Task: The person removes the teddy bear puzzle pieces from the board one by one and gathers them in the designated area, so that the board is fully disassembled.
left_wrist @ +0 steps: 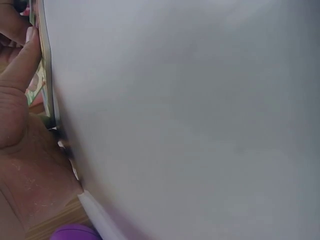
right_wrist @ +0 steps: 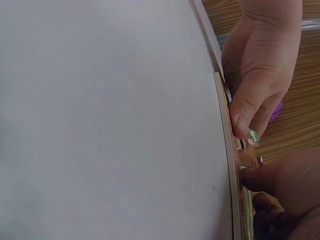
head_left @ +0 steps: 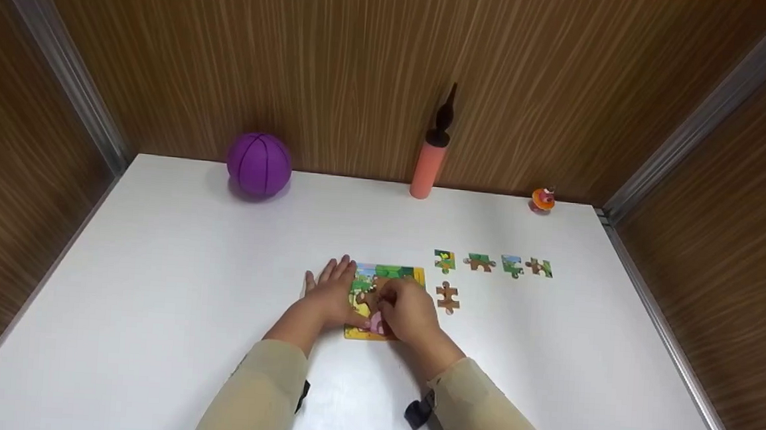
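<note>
Puzzle work sits low in the middle of the head frame: a small puzzle board lies flat on the white surface, and both of our hands are on it. Our left hand rests with fingers straight and spread on the board's left edge, pinning it in place. Our right hand is curled over the board's centre, fingertips pressing down on what looks like a brown piece; the right wrist view shows fingers bent against the board's edge, though the piece itself is mostly hidden.

To seat a piece well, we judge it best to keep the left hand flat and steady so the board cannot slide, then let the right fingertips press evenly rather than at one corner, checking that tabs line up before pushing.

Just right of the board lies a loose brown piece. Above it, a row of four loose pieces runs toward the right. Along the wooden wall in the upper part of the frame stand a purple ball on the left, an orange pump near the centre, and a small orange toy at the right.
</note>
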`<control>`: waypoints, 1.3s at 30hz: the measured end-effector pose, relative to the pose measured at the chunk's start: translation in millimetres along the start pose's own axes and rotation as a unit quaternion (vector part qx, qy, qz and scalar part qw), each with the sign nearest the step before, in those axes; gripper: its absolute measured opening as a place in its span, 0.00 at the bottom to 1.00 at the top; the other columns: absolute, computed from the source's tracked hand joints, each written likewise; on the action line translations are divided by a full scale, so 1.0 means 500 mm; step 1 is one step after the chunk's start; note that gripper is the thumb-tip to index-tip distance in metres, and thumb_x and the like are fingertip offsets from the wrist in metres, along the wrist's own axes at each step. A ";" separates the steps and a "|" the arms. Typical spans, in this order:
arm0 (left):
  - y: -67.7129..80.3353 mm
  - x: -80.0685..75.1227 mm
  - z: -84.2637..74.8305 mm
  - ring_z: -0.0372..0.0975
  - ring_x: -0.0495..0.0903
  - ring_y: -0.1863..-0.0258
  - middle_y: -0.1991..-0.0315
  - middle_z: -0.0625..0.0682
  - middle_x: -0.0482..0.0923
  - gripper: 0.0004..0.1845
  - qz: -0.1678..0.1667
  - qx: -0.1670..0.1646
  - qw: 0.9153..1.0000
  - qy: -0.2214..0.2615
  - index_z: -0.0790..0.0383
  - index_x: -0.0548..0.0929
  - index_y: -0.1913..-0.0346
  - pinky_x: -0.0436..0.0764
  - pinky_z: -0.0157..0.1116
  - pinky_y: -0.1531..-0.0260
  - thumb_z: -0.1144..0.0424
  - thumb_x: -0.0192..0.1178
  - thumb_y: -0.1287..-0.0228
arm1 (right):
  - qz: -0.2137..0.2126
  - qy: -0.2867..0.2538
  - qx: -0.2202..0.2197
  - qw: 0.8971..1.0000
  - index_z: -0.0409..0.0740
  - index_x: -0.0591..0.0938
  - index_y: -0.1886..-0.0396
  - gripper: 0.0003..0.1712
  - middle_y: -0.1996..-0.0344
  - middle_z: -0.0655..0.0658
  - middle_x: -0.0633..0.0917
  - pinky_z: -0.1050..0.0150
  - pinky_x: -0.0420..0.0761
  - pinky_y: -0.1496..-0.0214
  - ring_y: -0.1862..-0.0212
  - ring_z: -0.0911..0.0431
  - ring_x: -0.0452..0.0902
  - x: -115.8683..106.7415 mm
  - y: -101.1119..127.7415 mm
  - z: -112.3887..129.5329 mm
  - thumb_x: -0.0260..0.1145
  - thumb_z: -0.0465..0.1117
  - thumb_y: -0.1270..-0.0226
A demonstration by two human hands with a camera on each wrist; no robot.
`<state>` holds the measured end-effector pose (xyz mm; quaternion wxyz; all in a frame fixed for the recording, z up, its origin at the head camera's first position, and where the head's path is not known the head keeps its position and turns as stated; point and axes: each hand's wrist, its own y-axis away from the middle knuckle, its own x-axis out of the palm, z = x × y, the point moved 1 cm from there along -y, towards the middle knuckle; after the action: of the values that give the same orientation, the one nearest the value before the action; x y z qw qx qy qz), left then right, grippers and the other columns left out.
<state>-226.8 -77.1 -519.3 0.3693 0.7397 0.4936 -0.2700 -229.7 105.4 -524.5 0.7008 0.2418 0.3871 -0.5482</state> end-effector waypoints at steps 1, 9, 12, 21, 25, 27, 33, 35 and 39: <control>-0.001 0.001 0.001 0.52 0.33 0.14 0.13 0.56 0.38 0.67 0.001 -0.001 1.000 -0.001 0.64 0.47 0.14 0.28 0.64 0.23 0.44 0.81 0.44 | -0.001 0.009 -0.002 1.000 0.45 0.87 0.66 0.05 0.68 0.50 0.82 0.56 0.82 0.59 0.64 0.55 0.77 0.000 0.000 -0.001 0.71 0.31 0.31; 0.001 0.000 -0.003 0.52 0.33 0.14 0.13 0.56 0.38 0.67 -0.001 -0.008 1.000 -0.008 0.64 0.47 0.14 0.29 0.63 0.22 0.44 0.80 0.44 | -0.011 0.000 0.013 1.000 0.42 0.89 0.57 0.03 0.63 0.48 0.84 0.52 0.84 0.49 0.58 0.53 0.80 -0.007 0.002 -0.008 0.71 0.33 0.28; 0.001 0.001 -0.005 0.52 0.33 0.14 0.13 0.56 0.38 0.67 -0.003 -0.007 1.000 -0.009 0.63 0.47 0.14 0.29 0.63 0.22 0.43 0.80 0.44 | -0.019 -0.014 0.010 1.000 0.42 0.88 0.58 0.04 0.63 0.47 0.85 0.51 0.84 0.49 0.57 0.53 0.81 -0.014 0.008 -0.017 0.71 0.32 0.28; 0.003 -0.001 -0.011 0.54 0.39 0.15 0.13 0.58 0.43 0.67 -0.022 -0.006 1.000 -0.007 0.65 0.51 0.15 0.34 0.65 0.22 0.45 0.84 0.48 | -0.032 -0.016 0.047 0.998 0.42 0.88 0.56 0.05 0.60 0.47 0.83 0.52 0.83 0.50 0.57 0.53 0.79 -0.056 0.024 -0.057 0.71 0.32 0.27; 0.003 -0.003 -0.015 0.56 0.40 0.15 0.14 0.59 0.46 0.67 -0.029 -0.010 0.999 -0.018 0.66 0.53 0.15 0.37 0.66 0.22 0.46 0.84 0.49 | -0.046 -0.018 0.048 0.998 0.42 0.88 0.58 0.04 0.61 0.46 0.83 0.51 0.83 0.52 0.59 0.52 0.79 -0.077 0.031 -0.087 0.71 0.31 0.29; 0.004 -0.003 -0.016 0.57 0.39 0.15 0.14 0.59 0.46 0.67 -0.030 -0.015 0.999 -0.029 0.66 0.54 0.15 0.38 0.68 0.23 0.45 0.84 0.50 | -0.055 -0.020 0.048 0.997 0.41 0.88 0.59 0.05 0.62 0.46 0.83 0.51 0.82 0.52 0.59 0.52 0.79 -0.086 0.035 -0.101 0.71 0.30 0.30; 0.004 -0.003 -0.023 0.60 0.43 0.16 0.14 0.58 0.48 0.68 -0.035 -0.038 0.996 -0.067 0.63 0.57 0.15 0.43 0.73 0.26 0.39 0.84 0.53 | -0.068 -0.022 0.053 0.996 0.37 0.88 0.54 0.08 0.60 0.43 0.84 0.50 0.82 0.52 0.57 0.50 0.80 -0.113 0.045 -0.134 0.71 0.29 0.30; 0.003 -0.003 -0.026 0.60 0.46 0.17 0.15 0.60 0.49 0.68 -0.038 -0.042 0.995 -0.076 0.63 0.57 0.15 0.48 0.70 0.25 0.38 0.84 0.53 | -0.071 -0.022 0.058 0.996 0.36 0.88 0.53 0.08 0.59 0.42 0.84 0.50 0.82 0.50 0.56 0.49 0.80 -0.124 0.046 -0.145 0.70 0.28 0.30; 0.004 -0.003 -0.035 0.59 0.52 0.20 0.17 0.63 0.52 0.67 -0.044 -0.050 0.994 -0.087 0.63 0.59 0.16 0.58 0.62 0.26 0.38 0.84 0.53 | -0.079 -0.013 0.068 0.994 0.37 0.89 0.56 0.08 0.58 0.40 0.84 0.47 0.80 0.50 0.55 0.46 0.80 -0.147 0.049 -0.171 0.68 0.28 0.31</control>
<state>-225.1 -64.3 -507.5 0.4352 0.6715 0.5043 -0.3246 -237.2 220.4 -517.2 0.6418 0.2506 0.3575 -0.6305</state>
